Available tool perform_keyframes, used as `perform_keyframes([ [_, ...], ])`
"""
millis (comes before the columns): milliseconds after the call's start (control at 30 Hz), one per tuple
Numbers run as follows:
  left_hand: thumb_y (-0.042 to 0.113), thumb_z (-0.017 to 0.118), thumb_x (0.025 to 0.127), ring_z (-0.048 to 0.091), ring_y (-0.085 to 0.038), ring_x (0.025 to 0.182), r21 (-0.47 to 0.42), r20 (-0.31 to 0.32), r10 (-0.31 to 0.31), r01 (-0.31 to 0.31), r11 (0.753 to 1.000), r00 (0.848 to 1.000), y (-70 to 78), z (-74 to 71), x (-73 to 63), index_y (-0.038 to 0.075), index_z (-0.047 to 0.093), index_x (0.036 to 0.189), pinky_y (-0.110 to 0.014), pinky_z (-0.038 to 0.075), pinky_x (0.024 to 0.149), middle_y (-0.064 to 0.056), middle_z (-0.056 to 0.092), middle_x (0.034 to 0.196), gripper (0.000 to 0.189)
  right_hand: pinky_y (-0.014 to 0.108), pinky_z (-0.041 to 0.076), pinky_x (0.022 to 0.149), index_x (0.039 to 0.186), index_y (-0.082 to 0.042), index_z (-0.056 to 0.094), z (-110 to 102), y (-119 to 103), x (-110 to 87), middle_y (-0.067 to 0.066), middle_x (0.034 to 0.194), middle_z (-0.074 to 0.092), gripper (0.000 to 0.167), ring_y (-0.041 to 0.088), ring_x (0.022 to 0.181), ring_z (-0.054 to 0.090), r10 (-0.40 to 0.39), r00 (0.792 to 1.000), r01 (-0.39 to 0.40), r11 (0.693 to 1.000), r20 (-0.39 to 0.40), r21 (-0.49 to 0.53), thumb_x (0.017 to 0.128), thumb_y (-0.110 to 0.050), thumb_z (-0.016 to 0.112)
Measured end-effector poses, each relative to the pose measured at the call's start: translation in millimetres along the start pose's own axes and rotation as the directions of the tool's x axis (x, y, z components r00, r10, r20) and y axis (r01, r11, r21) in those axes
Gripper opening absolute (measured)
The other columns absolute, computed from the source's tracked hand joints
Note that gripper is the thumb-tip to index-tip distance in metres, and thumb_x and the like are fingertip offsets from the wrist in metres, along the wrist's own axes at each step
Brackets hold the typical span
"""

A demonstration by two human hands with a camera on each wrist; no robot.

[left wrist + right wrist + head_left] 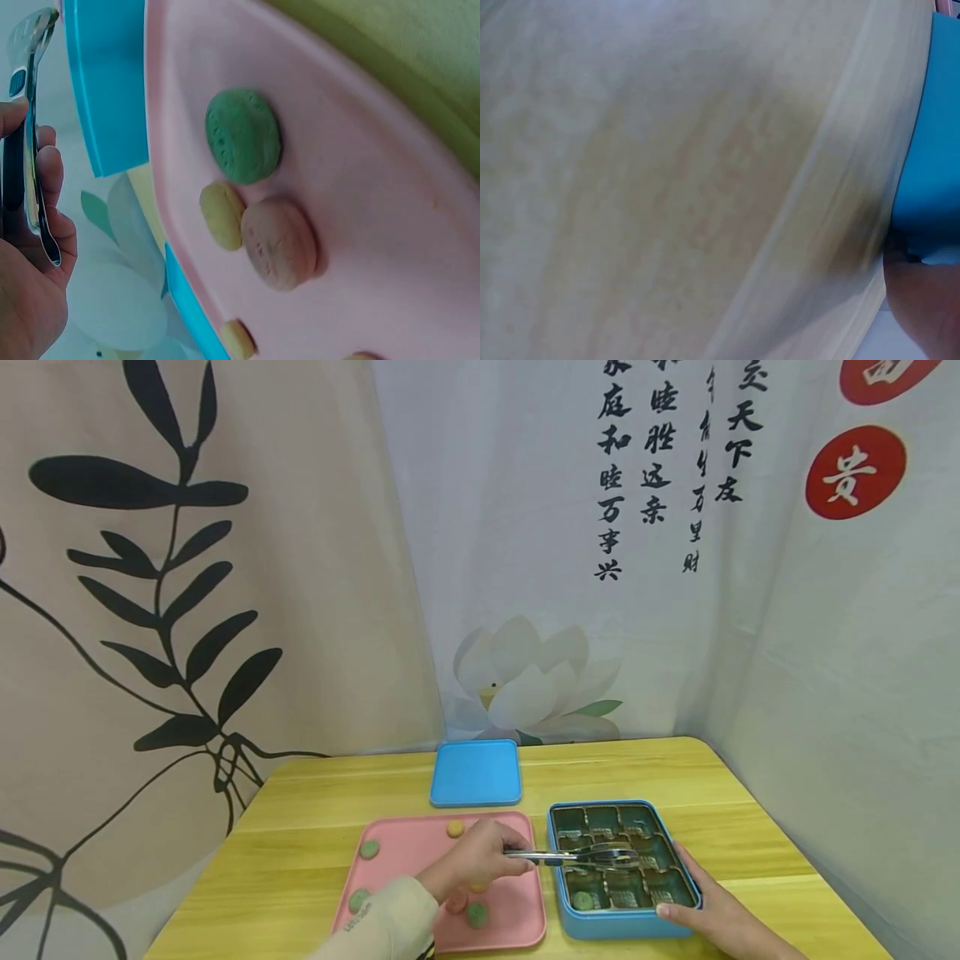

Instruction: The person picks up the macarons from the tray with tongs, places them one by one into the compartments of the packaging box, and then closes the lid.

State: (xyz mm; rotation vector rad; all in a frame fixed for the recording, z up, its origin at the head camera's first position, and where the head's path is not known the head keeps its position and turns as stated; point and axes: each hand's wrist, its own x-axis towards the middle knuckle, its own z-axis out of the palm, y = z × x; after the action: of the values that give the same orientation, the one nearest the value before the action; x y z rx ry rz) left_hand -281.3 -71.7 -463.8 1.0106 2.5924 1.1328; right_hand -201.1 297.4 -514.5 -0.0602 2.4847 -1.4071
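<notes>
My left hand grips metal food tongs with dark handles, also seen in the left wrist view. The tongs' heads reach over a blue box with a divided, dark tray inside. A green macaron sits in the box's front left compartment. No cookie shows between the tongs' heads. My right hand holds the box's right side, thumb at the front corner. On the pink tray lie several macarons, among them a green one, a yellow one and a pink one.
The blue lid lies flat behind the pink tray. Wood-grained table surface extends on both sides. A printed curtain hangs behind the table.
</notes>
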Motion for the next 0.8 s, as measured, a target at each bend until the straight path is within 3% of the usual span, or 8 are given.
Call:
perform_keyframes([
  [433,0.016,0.081,0.081,0.041,0.003,0.054,0.024,-0.007,0.041,-0.04,0.999,0.999,-2.4,9.7,-1.4,0.016,0.078,0.08,-0.016,0.034,0.05,0.021,0.057,0.061,0.004,0.077,0.024,0.096,0.157,-0.003,-0.006,0.6,-0.5,-0.9,0.036,0.156,-0.002,0.1,0.062,0.137,0.001,0.018,1.0,-0.018,1.0,-0.009,-0.009,0.095,-0.037,0.065],
  [800,0.023,0.082,0.082,0.048,0.0,0.062,0.008,-0.035,0.01,-0.01,1.0,0.999,-2.6,7.4,-2.9,0.019,0.077,0.088,-0.019,0.04,0.055,0.019,0.064,0.072,0.009,0.076,0.025,0.096,0.157,-0.003,-0.006,1.1,-1.8,-1.0,0.036,0.156,-0.003,0.101,0.062,0.136,0.001,0.021,1.0,-0.022,1.0,-0.01,-0.012,0.096,-0.036,0.066],
])
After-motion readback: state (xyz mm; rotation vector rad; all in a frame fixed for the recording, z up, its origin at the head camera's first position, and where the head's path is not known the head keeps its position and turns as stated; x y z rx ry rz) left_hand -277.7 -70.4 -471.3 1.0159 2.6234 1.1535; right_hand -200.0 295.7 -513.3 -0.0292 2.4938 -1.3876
